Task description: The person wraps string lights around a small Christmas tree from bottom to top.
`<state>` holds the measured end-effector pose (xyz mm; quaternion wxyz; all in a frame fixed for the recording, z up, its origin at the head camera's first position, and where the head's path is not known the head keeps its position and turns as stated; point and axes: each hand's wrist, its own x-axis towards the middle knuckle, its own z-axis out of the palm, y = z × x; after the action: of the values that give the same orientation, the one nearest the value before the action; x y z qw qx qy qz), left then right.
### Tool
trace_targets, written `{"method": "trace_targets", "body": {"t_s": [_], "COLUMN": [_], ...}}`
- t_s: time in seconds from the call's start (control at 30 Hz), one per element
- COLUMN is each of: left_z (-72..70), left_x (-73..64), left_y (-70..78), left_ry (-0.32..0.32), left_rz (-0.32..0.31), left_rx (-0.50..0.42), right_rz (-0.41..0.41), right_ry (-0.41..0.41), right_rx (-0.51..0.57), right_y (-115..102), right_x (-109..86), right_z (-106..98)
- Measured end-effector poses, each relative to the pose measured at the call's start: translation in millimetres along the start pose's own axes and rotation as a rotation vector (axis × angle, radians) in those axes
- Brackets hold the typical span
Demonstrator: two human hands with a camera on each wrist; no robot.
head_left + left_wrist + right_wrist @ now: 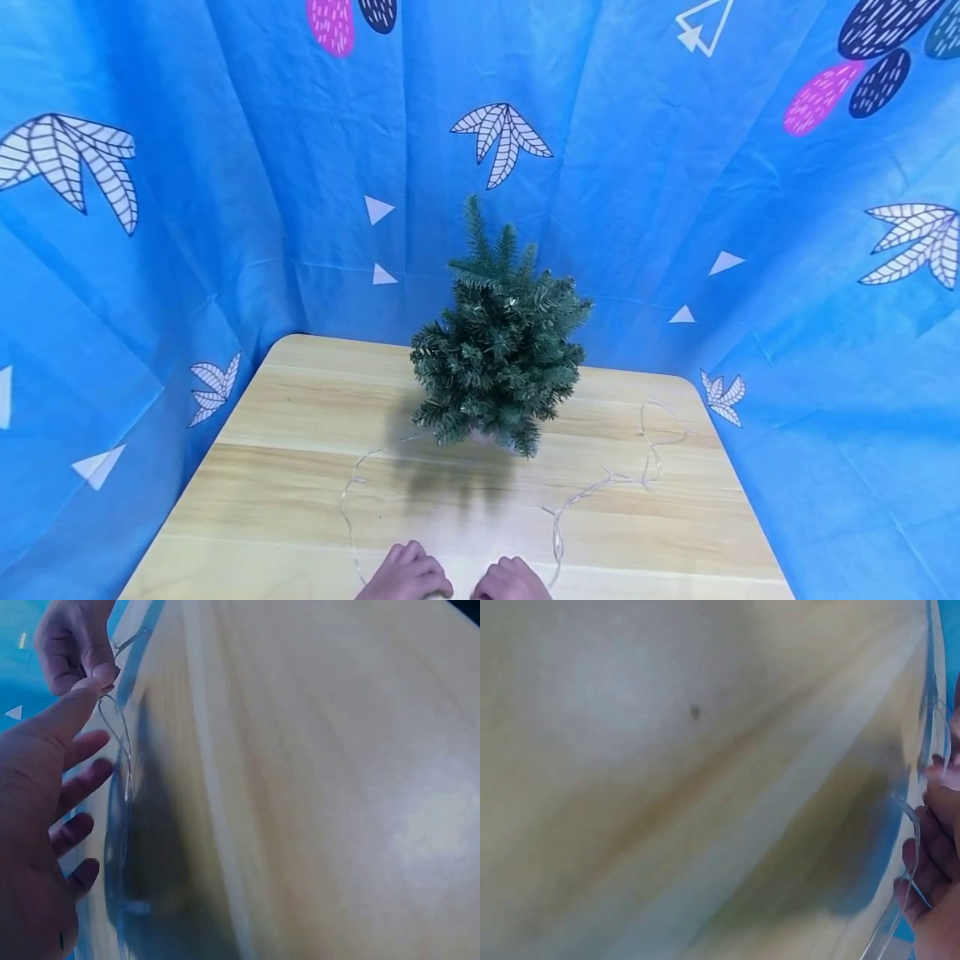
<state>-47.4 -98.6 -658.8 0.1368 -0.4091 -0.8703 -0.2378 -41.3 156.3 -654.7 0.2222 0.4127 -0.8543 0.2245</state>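
A thin clear string of fairy lights lies in a loose curve on the table, and a strand of it runs between the hands. My right hand, at the table's near edge, pinches this string between thumb and fingertips; in the left wrist view the right hand is at the top. Close beside it is my left hand. Its thumb tip meets the right fingertips at the wire, while the left fingers are spread and slightly bent. A small green artificial Christmas tree stands beyond both hands.
The light wooden table has rounded far corners. Blue patterned cloth hangs behind it and along both sides. One strand of the string reaches toward the tree's base; another bends to the far right.
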Motion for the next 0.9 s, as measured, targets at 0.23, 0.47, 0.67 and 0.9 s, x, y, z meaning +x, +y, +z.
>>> {"method": "trace_targets", "body": {"t_s": [0.23,0.47,0.67,0.9], "left_z": [-14.9,-26.8,-33.9,-37.0], "left_x": [10.9,34.4,56.7,68.5], "left_y": [2.0,8.5,16.7,23.2], "left_ry": [0.046,0.063,0.033,0.139], "left_rz": [0.041,0.055,0.048,0.061], "left_rx": [-0.029,-0.011,0.058,0.085], "right_rz": [0.027,-0.064,-0.047,-0.040], "right_ry": [0.064,0.056,0.071,0.101], "right_rx": [-0.023,0.001,-0.002,-0.040], "right_y": [8.7,10.7,5.3,5.2], "right_x": [7.7,21.4,39.4,49.0], "right_z": [-14.1,-24.1,-37.8,-52.5]}}
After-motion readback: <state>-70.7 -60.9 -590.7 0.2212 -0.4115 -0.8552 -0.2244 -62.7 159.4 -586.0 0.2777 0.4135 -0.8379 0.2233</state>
